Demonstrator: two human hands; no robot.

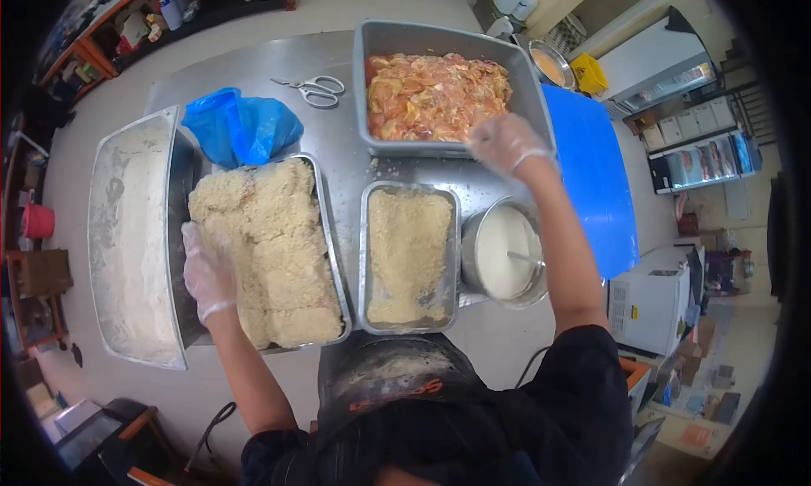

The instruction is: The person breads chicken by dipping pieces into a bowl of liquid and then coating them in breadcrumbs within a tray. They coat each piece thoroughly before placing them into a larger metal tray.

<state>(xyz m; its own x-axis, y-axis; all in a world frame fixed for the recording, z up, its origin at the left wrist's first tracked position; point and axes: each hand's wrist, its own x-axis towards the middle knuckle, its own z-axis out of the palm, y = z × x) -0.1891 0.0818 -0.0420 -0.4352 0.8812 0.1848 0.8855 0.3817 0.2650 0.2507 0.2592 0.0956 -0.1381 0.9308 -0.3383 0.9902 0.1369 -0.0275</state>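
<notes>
My left hand (209,275), in a clear plastic glove, is over the left edge of a metal tray (324,220) filled with crumb-coated pieces (283,249). Its fingers look stretched out, with nothing seen in them. At the front right corner of a grey bin (363,81) is my gloved right hand (508,144). Raw marinated meat (439,93) fills that bin. Motion blurs the right fingertips, so whether they hold any meat cannot be made out. Below the bin, a smaller tray (457,258) carries loose crumbs (410,249). Beside it stands a pot of pale batter (498,254) with a utensil handle in it.
On the far left is a long metal container of white flour (139,241). A blue plastic bag (245,127) and scissors (314,89) lie on the steel table (329,55). A blue board (591,182) sits at the right. A white appliance (650,300) stands beyond.
</notes>
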